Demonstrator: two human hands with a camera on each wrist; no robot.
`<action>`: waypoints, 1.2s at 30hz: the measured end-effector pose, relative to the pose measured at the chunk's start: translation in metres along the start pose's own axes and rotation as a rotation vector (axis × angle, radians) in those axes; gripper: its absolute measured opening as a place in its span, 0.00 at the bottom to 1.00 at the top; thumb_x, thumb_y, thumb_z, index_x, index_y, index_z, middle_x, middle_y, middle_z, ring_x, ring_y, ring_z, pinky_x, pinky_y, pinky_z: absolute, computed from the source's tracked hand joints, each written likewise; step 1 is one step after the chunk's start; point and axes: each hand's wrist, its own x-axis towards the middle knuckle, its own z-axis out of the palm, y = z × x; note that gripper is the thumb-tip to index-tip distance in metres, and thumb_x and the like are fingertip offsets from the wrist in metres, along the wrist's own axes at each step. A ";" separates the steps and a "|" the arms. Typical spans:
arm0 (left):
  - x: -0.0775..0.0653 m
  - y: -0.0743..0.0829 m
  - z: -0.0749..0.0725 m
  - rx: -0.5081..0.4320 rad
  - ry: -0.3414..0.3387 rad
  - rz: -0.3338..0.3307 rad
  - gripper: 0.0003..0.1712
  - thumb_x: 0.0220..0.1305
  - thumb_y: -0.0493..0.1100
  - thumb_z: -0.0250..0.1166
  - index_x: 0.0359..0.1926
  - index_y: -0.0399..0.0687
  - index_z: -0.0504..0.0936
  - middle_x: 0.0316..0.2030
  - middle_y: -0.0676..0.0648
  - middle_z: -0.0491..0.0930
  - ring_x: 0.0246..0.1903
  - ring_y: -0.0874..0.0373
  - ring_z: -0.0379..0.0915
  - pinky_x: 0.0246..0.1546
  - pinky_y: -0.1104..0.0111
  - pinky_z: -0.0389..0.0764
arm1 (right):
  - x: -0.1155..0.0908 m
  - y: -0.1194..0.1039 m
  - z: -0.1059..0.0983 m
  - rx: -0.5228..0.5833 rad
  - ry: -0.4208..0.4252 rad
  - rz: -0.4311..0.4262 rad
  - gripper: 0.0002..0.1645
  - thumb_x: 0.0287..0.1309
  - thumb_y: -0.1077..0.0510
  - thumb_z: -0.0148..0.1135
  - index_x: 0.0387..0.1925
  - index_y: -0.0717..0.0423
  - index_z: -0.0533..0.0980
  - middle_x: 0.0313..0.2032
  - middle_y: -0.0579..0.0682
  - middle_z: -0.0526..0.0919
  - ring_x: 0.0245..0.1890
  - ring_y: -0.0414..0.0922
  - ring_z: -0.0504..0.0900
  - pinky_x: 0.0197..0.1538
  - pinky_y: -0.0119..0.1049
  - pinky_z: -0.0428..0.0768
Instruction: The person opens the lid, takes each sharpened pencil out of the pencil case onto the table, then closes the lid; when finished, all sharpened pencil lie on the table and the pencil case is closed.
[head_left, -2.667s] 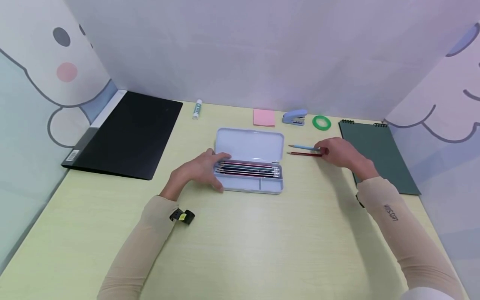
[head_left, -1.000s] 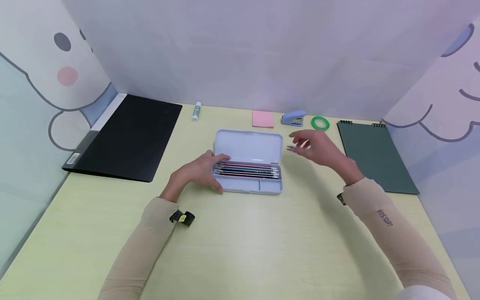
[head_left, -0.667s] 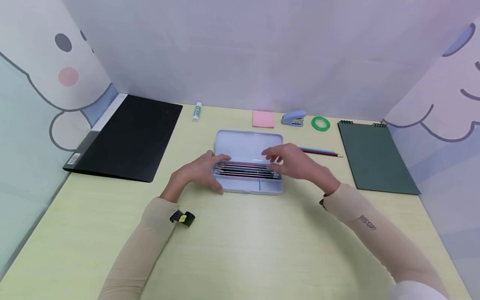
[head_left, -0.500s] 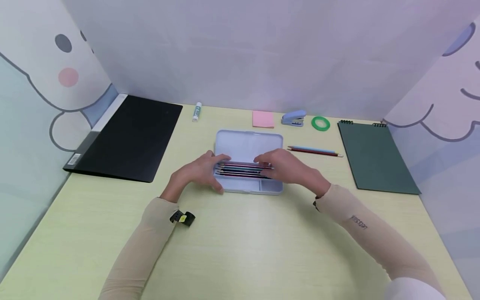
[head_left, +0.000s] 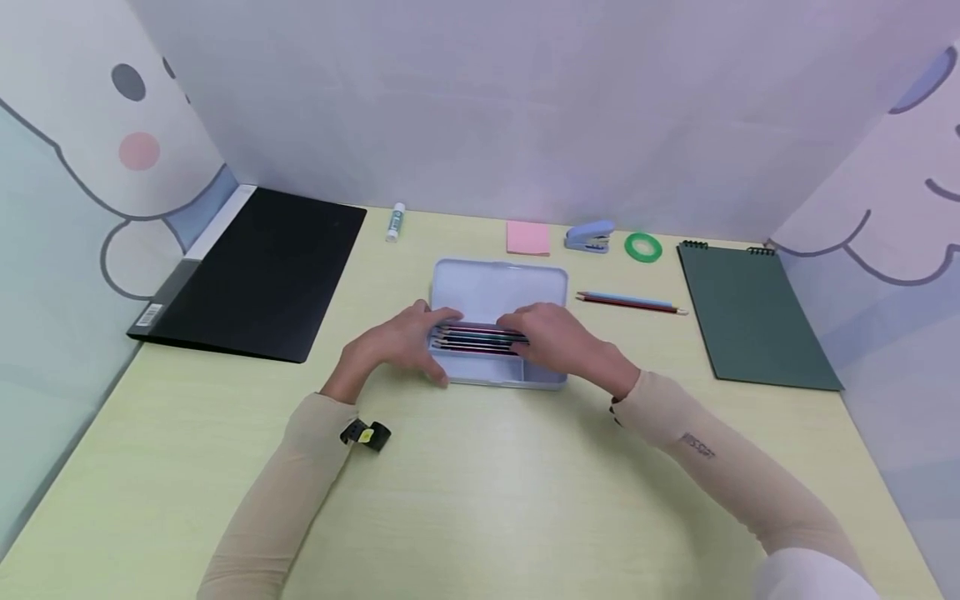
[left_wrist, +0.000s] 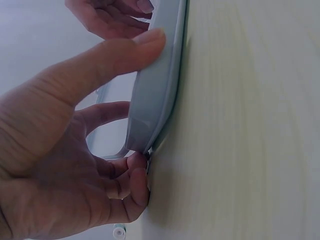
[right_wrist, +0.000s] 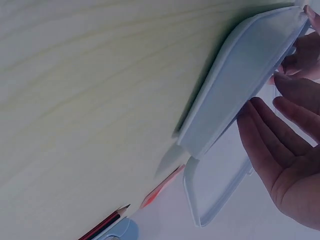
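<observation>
A pale blue pencil case point(head_left: 483, 371) lies with its lid raised on the table. Several pencils point(head_left: 480, 340) fill its long compartment side by side. My left hand point(head_left: 405, 337) grips the case's left end, with the thumb point(left_wrist: 145, 47) on the front wall and the fingers around the end and back. My right hand point(head_left: 551, 337) reaches over the case's right half. Its thumb and fingers point(right_wrist: 262, 135) dip past the rim, apart on either side of the pencils, whose right ends they hide.
Right of the case lie a blue pencil point(head_left: 626, 298) and a dark red one point(head_left: 630, 306). Behind stand a glue stick point(head_left: 395, 222), pink sticky notes point(head_left: 528, 237), a stapler point(head_left: 589, 237) and green tape point(head_left: 642, 247). A black folder point(head_left: 262, 275) and green notebook point(head_left: 757, 317) flank them.
My right hand has let go of the two pencils on the table and moved left to the pencils in the case, sliding along them. My left hand keeps its hold.
</observation>
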 end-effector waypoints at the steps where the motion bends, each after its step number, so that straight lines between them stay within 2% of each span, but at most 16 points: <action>1: 0.000 0.000 0.000 -0.001 -0.001 0.000 0.58 0.43 0.53 0.82 0.75 0.65 0.61 0.55 0.40 0.64 0.51 0.46 0.66 0.46 0.59 0.72 | 0.000 -0.001 0.000 0.001 -0.006 0.009 0.15 0.59 0.61 0.69 0.49 0.55 0.84 0.41 0.50 0.89 0.38 0.45 0.85 0.45 0.42 0.81; 7: 0.001 0.000 0.000 -0.002 0.002 0.004 0.59 0.43 0.53 0.82 0.75 0.65 0.61 0.54 0.40 0.64 0.51 0.46 0.66 0.45 0.60 0.72 | 0.003 -0.006 -0.001 0.002 -0.033 0.058 0.16 0.58 0.65 0.66 0.49 0.55 0.84 0.41 0.50 0.89 0.37 0.46 0.85 0.43 0.43 0.81; 13: 0.001 0.001 -0.001 0.003 0.005 0.017 0.59 0.43 0.53 0.82 0.75 0.63 0.61 0.54 0.39 0.64 0.50 0.47 0.66 0.44 0.60 0.71 | 0.009 -0.013 -0.001 -0.093 -0.081 0.079 0.16 0.60 0.64 0.66 0.50 0.53 0.84 0.40 0.51 0.89 0.34 0.46 0.84 0.40 0.42 0.81; 17: 0.001 0.001 0.000 0.007 0.008 0.019 0.59 0.43 0.53 0.82 0.75 0.63 0.61 0.54 0.39 0.64 0.50 0.46 0.66 0.45 0.60 0.72 | 0.012 -0.016 -0.001 -0.132 -0.104 0.075 0.18 0.61 0.63 0.66 0.53 0.51 0.83 0.39 0.51 0.89 0.31 0.46 0.82 0.39 0.41 0.81; 24: 0.001 0.002 -0.001 0.019 0.004 0.021 0.59 0.43 0.53 0.82 0.75 0.63 0.60 0.54 0.39 0.64 0.50 0.47 0.66 0.45 0.59 0.72 | 0.013 -0.021 -0.002 -0.224 -0.110 0.028 0.19 0.66 0.65 0.59 0.55 0.50 0.81 0.32 0.52 0.88 0.23 0.45 0.77 0.30 0.39 0.78; 32: 0.000 0.001 -0.002 0.015 0.013 0.021 0.59 0.43 0.53 0.82 0.75 0.62 0.60 0.53 0.39 0.64 0.49 0.47 0.67 0.45 0.60 0.71 | 0.016 -0.023 -0.002 -0.244 -0.111 0.021 0.16 0.67 0.64 0.58 0.53 0.52 0.82 0.31 0.52 0.88 0.23 0.45 0.77 0.30 0.39 0.78; 36: -0.001 0.000 -0.002 0.009 0.014 0.023 0.60 0.42 0.52 0.82 0.75 0.62 0.60 0.53 0.38 0.65 0.49 0.46 0.67 0.45 0.59 0.72 | 0.018 -0.022 -0.001 -0.234 -0.123 0.018 0.15 0.66 0.63 0.61 0.52 0.52 0.83 0.28 0.51 0.86 0.22 0.44 0.75 0.28 0.37 0.75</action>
